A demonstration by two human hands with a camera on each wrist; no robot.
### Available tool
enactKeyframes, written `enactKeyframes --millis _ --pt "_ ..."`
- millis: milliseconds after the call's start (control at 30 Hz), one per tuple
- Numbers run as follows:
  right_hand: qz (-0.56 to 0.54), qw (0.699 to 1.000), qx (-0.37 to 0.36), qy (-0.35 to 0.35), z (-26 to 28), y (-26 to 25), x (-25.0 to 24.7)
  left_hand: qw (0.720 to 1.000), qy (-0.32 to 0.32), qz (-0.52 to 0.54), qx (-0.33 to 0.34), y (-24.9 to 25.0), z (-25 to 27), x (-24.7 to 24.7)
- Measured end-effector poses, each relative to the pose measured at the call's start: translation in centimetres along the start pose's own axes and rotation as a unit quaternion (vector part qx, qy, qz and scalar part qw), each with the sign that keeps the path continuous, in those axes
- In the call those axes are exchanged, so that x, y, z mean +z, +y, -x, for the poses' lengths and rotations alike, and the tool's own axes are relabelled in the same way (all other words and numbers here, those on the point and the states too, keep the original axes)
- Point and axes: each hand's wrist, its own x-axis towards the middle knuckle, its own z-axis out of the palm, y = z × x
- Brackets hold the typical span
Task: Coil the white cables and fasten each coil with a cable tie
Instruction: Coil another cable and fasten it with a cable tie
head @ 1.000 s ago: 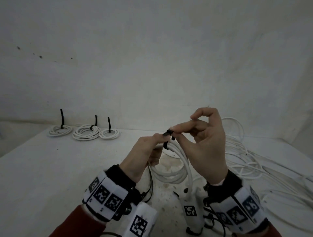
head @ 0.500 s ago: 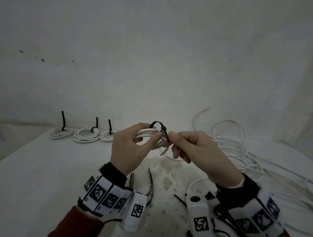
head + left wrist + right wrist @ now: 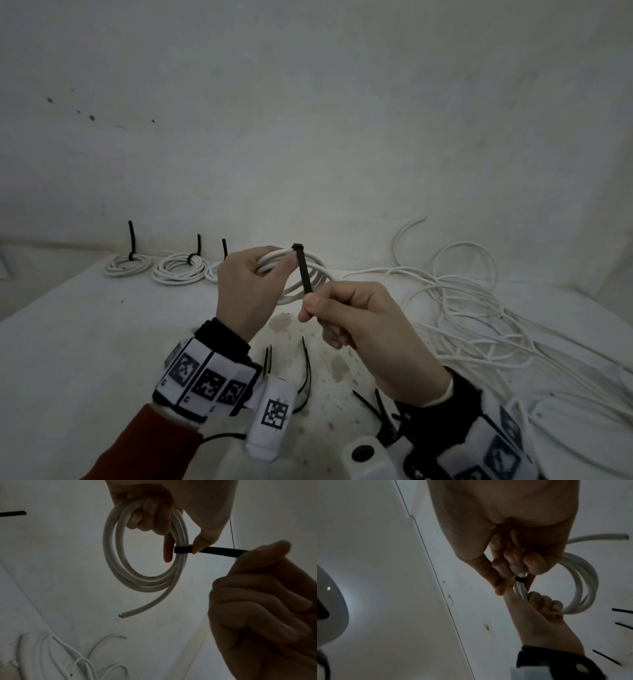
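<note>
Under L wrist cam only: coil (image 3: 145,561) w/ loose cut end.

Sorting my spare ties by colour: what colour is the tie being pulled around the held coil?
Black. The cable tie shows best in the left wrist view, cinched around the white coil.

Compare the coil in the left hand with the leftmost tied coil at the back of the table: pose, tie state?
The held coil is up in the air, gripped by the left hand; the leftmost tied coil lies flat on the table. The held coil's cable tie has its tail pinched by the right hand; the other's tail stands free. Both are white, with black ties.
</note>
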Motion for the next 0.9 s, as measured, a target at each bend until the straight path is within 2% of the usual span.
enactKeyframes --millis 133,300,400,433,500,567,600,800,900 --pt "0.034 0.998 -0.048 0.026 0.3 0.1 0.7 1.0 -0.005 0.011 -0.01 0.3 -0.1 0.0" --pt "0.074 0.995 -0.06 0.031 0.3 0.2 1.0 1.0 -0.011 0.016 -0.024 0.5 -0.1 0.0" --pt "0.116 0.991 -0.067 0.01 0.0 -0.3 0.2 0.995 -0.007 0.053 -0.088 0.7 -0.4 -0.1" --pt "0.138 0.988 -0.07 0.024 -0.1 -0.3 -0.3 0.989 -0.005 0.076 -0.125 0.7 -0.6 -0.2" --pt "0.213 0.969 -0.08 0.099 -0.6 -0.1 -1.7 0.979 -0.005 0.101 -0.18 0.3 -1.0 -0.5" --pt "0.296 0.94 -0.062 0.157 -0.9 0.2 -2.7 0.973 -0.011 0.11 -0.2 0.2 -1.2 -0.6" --pt "0.319 0.932 -0.046 0.164 -1.0 0.5 -3.0 0.971 -0.015 0.118 -0.207 0.2 -1.2 -0.6" --pt "0.318 0.936 -0.017 0.151 -1.7 1.5 -3.3 0.968 -0.028 0.116 -0.221 0.9 -0.7 0.0" --pt "0.227 0.965 0.011 0.129 -1.6 1.8 -2.7 0.975 -0.017 0.103 -0.197 1.4 -0.2 0.4"
